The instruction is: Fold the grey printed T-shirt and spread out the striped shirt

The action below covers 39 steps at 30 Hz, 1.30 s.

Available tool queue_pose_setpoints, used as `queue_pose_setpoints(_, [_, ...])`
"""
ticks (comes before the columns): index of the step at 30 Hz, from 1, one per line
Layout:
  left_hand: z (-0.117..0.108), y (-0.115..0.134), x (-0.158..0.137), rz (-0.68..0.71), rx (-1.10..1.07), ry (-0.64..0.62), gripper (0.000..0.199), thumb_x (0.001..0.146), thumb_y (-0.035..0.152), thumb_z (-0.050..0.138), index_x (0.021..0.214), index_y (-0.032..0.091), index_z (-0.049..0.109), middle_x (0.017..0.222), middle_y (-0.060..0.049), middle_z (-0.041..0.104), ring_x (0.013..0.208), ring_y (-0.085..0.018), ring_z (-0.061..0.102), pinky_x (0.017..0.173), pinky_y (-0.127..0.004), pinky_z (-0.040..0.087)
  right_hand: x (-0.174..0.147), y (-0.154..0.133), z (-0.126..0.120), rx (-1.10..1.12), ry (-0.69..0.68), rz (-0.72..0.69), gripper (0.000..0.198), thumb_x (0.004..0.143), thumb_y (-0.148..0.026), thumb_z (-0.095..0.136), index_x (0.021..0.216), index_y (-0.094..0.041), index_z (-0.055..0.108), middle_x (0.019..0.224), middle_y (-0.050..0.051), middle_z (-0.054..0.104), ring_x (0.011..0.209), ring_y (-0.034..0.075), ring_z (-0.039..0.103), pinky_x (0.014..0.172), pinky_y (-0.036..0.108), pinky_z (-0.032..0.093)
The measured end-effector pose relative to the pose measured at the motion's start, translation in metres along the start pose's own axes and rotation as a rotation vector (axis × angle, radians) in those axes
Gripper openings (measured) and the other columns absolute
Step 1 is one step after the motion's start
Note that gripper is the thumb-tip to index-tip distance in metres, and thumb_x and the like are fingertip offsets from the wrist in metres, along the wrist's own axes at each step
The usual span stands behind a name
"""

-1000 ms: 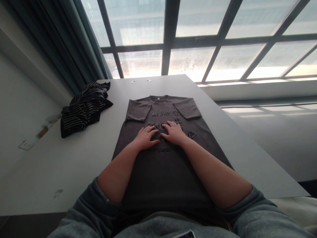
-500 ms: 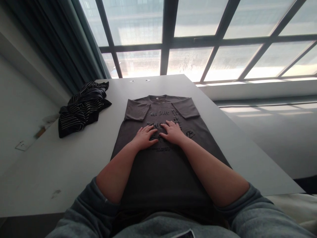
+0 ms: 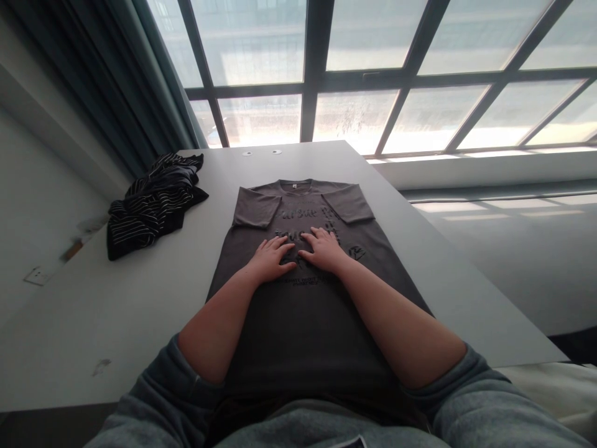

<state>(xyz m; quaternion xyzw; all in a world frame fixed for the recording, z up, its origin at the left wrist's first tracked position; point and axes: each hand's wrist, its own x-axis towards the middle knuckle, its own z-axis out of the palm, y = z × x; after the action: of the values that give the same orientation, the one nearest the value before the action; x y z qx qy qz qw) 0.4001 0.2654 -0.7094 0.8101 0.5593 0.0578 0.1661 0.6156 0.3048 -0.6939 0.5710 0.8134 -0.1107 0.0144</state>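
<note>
A dark grey T-shirt [image 3: 308,330] lies spread on the white table, its collar toward the window and its hem near my body. Both short sleeves are folded inward over the chest. Black raised lettering covers the front, partly hidden under my hands. My left hand [image 3: 271,258] rests flat on the shirt's middle, fingers spread. Just to its right, my right hand [image 3: 323,250] lies palm down on the print, fingers also apart. The two thumbs point toward each other with a small gap between them. Neither hand grips the cloth.
A crumpled black garment with white stripes [image 3: 156,205] lies at the table's left side by the wall. The white table [image 3: 471,311] ends in a slanting edge on the right. Two round white fittings sit at its far end, below the window [image 3: 354,118]. A dark curtain [image 3: 116,74] hangs at left.
The view has shifted very slightly. Both hands stay flat on the T-shirt in the same place, and the shirt lies as before.
</note>
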Motion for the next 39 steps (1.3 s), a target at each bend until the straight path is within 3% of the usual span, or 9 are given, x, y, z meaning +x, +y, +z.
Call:
queue_pose_setpoints(3, [0.000, 0.001, 0.000, -0.007, 0.000, -0.010, 0.070, 0.096, 0.062, 0.056, 0.159, 0.034, 0.046, 0.174, 0.000, 0.028, 0.163, -0.026, 0.024, 0.136, -0.053, 0.016, -0.001, -0.001, -0.001, 0.001, -0.006, 0.002, 0.072, 0.099, -0.062, 0.055, 0.163, -0.030, 0.042, 0.171, 0.010, 0.023, 0.162, 0.035, 0.021, 0.134, 0.058, 0.016])
queue_pose_setpoints(8, [0.004, -0.001, 0.002, -0.130, 0.015, 0.025, 0.075, 0.104, 0.059, 0.038, 0.169, 0.025, 0.026, 0.176, -0.003, 0.020, 0.165, -0.024, 0.017, 0.137, -0.048, 0.015, 0.000, 0.000, 0.001, 0.011, 0.005, 0.005, 0.072, 0.099, -0.062, 0.054, 0.162, -0.030, 0.042, 0.171, 0.009, 0.023, 0.162, 0.034, 0.020, 0.134, 0.059, 0.015])
queue_pose_setpoints(15, [0.005, -0.011, 0.004, -0.327, 0.085, 0.065, 0.068, 0.105, 0.059, 0.032, 0.167, 0.031, 0.033, 0.177, -0.004, 0.015, 0.166, -0.028, 0.014, 0.136, -0.053, 0.014, 0.002, 0.007, 0.007, 0.044, 0.000, 0.008, 0.076, 0.101, -0.064, 0.048, 0.168, -0.032, 0.032, 0.174, 0.008, 0.013, 0.165, 0.030, 0.013, 0.137, 0.052, 0.010])
queue_pose_setpoints(19, [0.001, -0.013, 0.003, -0.421, 0.072, 0.079, 0.066, 0.104, 0.063, 0.032, 0.165, 0.040, 0.034, 0.177, -0.004, 0.014, 0.165, -0.032, 0.014, 0.134, -0.061, 0.012, 0.004, 0.032, 0.009, 0.041, 0.032, 0.143, 0.081, 0.103, -0.066, 0.040, 0.171, -0.027, 0.022, 0.175, 0.011, 0.007, 0.166, 0.031, 0.009, 0.137, 0.050, 0.012])
queue_pose_setpoints(24, [-0.003, -0.016, 0.001, -0.508, 0.061, 0.060, 0.068, 0.100, 0.070, 0.028, 0.164, 0.048, 0.033, 0.177, 0.002, 0.015, 0.165, -0.036, 0.012, 0.124, -0.080, 0.010, -0.004, 0.092, 0.006, -0.038, 0.034, 0.264, 0.083, 0.106, -0.061, 0.028, 0.171, -0.010, 0.022, 0.174, 0.011, 0.009, 0.165, 0.028, 0.013, 0.139, 0.045, 0.014])
queue_pose_setpoints(29, [-0.006, -0.018, -0.001, -0.549, 0.044, 0.069, 0.070, 0.098, 0.073, 0.028, 0.163, 0.048, 0.033, 0.177, 0.001, 0.015, 0.165, -0.037, 0.012, 0.123, -0.081, 0.011, -0.019, 0.140, 0.001, -0.105, 0.049, 0.318, 0.081, 0.106, -0.057, 0.027, 0.170, -0.008, 0.023, 0.174, 0.009, 0.011, 0.165, 0.024, 0.015, 0.139, 0.040, 0.018])
queue_pose_setpoints(34, [-0.008, -0.021, -0.002, -0.649, 0.019, 0.124, 0.071, 0.098, 0.072, 0.032, 0.163, 0.045, 0.036, 0.177, -0.006, 0.012, 0.165, -0.037, 0.012, 0.127, -0.073, 0.011, -0.025, 0.152, 0.002, -0.102, 0.104, 0.351, 0.079, 0.106, -0.055, 0.031, 0.168, -0.008, 0.029, 0.173, 0.011, 0.018, 0.163, 0.025, 0.021, 0.138, 0.040, 0.020])
queue_pose_setpoints(39, [-0.005, -0.029, 0.001, -0.683, 0.036, 0.155, 0.070, 0.099, 0.071, 0.033, 0.163, 0.043, 0.038, 0.177, -0.007, 0.014, 0.164, -0.039, 0.013, 0.129, -0.069, 0.011, -0.025, 0.150, 0.007, -0.098, 0.257, 0.385, 0.076, 0.104, -0.051, 0.037, 0.166, -0.007, 0.035, 0.173, 0.015, 0.015, 0.164, 0.030, 0.015, 0.138, 0.040, 0.018])
